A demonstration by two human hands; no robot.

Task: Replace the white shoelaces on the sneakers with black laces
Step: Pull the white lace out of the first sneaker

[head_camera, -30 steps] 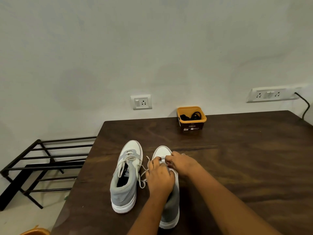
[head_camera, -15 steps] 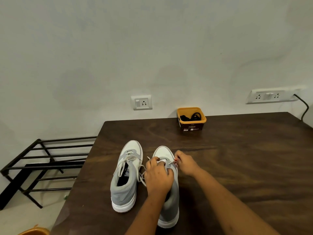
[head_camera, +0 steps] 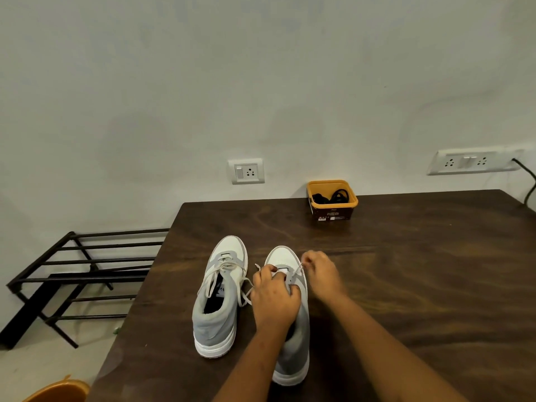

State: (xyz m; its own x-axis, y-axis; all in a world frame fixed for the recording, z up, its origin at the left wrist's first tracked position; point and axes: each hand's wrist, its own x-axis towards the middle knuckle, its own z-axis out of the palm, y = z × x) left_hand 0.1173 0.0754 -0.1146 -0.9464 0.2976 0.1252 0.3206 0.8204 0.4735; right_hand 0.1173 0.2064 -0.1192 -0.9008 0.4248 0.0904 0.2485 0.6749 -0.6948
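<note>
Dark wooden surface [head_camera: 406, 285] against a pale wall carries the pair. Left of the right sneaker [head_camera: 285, 258], the left sneaker [head_camera: 220, 300] sits fully laced in white, untouched. The left hand [head_camera: 275, 297] curls over the right sneaker's tongue, gripping it; the right hand [head_camera: 319, 274], at its right edge, pinches a white lace [head_camera: 296, 271] drawn up from the eyelets. Beyond it, black laces [head_camera: 339, 195] wait in an orange tub [head_camera: 332, 213]. Unlacing looks barely begun and relacing not started.

A black metal rack [head_camera: 95, 276] stands beside the dark table [head_camera: 420, 271].
</note>
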